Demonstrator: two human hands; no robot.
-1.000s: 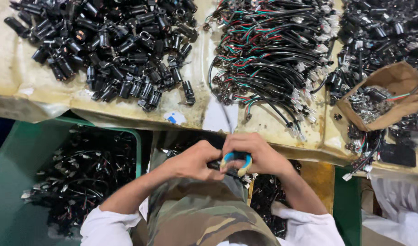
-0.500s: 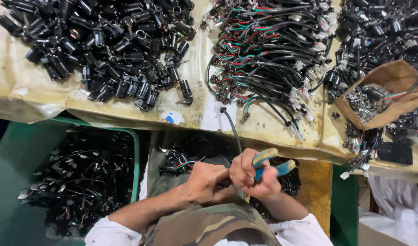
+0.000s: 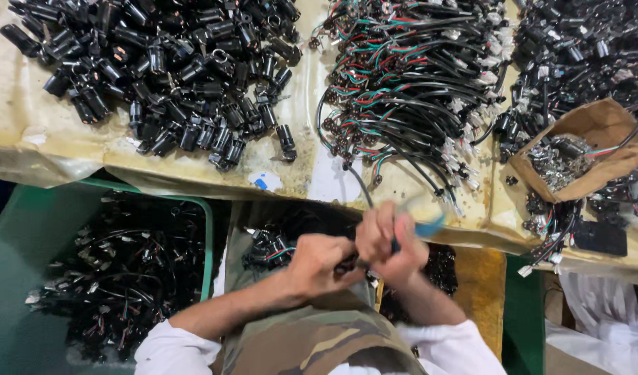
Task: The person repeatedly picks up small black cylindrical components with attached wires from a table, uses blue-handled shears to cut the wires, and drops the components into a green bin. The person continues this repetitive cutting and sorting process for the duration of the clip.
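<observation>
My right hand grips a pair of pliers with blue handles, blurred by motion, just below the table's front edge. My left hand pinches a small black connector on a black cable that runs up toward the wire pile. The two hands meet over my lap, above camouflage-patterned clothing.
A heap of black cylindrical plugs covers the table's left. A tangle of black cables with red and green wires lies in the middle. A brown cardboard tray of metal parts sits at right. A green bin of finished cables stands lower left.
The pliers have swung from between both hands up and to the right. The hands shifted right, and a cable now stretches from them up to the table.
</observation>
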